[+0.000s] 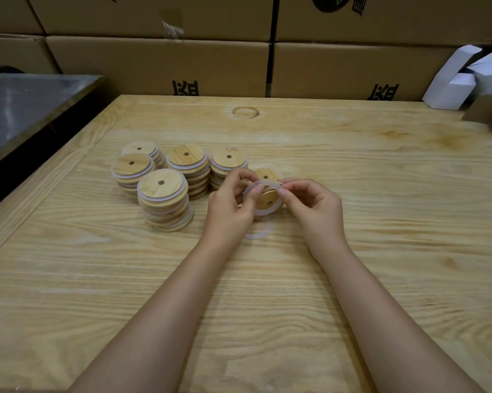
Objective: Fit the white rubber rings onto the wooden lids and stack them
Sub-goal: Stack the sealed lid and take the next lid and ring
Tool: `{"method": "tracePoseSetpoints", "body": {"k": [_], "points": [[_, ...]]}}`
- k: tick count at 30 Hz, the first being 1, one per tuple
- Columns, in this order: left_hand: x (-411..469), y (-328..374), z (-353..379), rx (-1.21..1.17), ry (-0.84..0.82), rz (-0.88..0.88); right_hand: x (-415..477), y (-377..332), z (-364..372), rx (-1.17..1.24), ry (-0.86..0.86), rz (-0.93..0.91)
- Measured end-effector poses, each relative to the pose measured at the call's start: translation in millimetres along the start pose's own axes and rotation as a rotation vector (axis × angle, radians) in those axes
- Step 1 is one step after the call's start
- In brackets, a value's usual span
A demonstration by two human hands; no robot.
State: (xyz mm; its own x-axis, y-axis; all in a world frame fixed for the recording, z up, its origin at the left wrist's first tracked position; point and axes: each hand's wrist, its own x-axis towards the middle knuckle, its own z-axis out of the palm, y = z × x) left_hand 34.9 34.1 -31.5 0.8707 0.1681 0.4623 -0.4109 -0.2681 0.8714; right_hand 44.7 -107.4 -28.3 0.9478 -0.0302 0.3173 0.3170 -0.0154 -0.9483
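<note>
In the middle of the table (352, 279): the left hand (230, 207) and right hand (314, 202) hold one lid (268, 198) together.
Left hand: fingers curled round the lid's left side, thumb pressing on the front.
Right hand: curled, fingertips pinching the white ring (263, 213) at its right edge.
Lid: tilted, small hole showing, between both hands.
White ring: round the lid's edge; I cannot tell if it sits all the way on.
Piles (164, 194): five, close together, left of the hands.
Spare lid (266, 173): just behind the hands.
Loose ring (257, 235): flat on the table, near the left wrist.
Back: brown boxes (159, 63); small white boxes (451, 86) far right.
</note>
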Motion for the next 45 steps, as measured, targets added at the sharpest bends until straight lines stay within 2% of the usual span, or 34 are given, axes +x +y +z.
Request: {"method": "tracePoseSetpoints", "body": {"k": [10,20,30,34,38,42,45], "points": [[-3.8,3.9,1.0,-0.095,-0.039,-0.029,2.1,1.3,0.3,-0.009,0.084,0.055],[-3.0,1.2,0.5,0.036,0.015,-0.091,2.3,0.7,0.9,-0.027,0.103,0.098],[1.8,-1.8,-0.1,0.067,0.085,-0.246,4.2,5.0,2.9,-0.051,0.101,0.106],[0.3,-1.2,-1.3,0.224,0.045,-0.128,4.1,4.7,0.2,-0.040,0.083,0.114],[-0.4,-1.6,-3.7,0.278,-0.026,-0.047,3.3,3.5,-0.8,-0.007,0.087,0.120],[0.3,-3.2,-7.9,0.382,-0.119,-0.029,1.8,1.1,0.9,-0.022,0.076,0.081],[1.0,-5.3,-9.1,0.397,-0.084,-0.062,0.6,1.9,3.1,-0.085,0.049,0.046]]}}
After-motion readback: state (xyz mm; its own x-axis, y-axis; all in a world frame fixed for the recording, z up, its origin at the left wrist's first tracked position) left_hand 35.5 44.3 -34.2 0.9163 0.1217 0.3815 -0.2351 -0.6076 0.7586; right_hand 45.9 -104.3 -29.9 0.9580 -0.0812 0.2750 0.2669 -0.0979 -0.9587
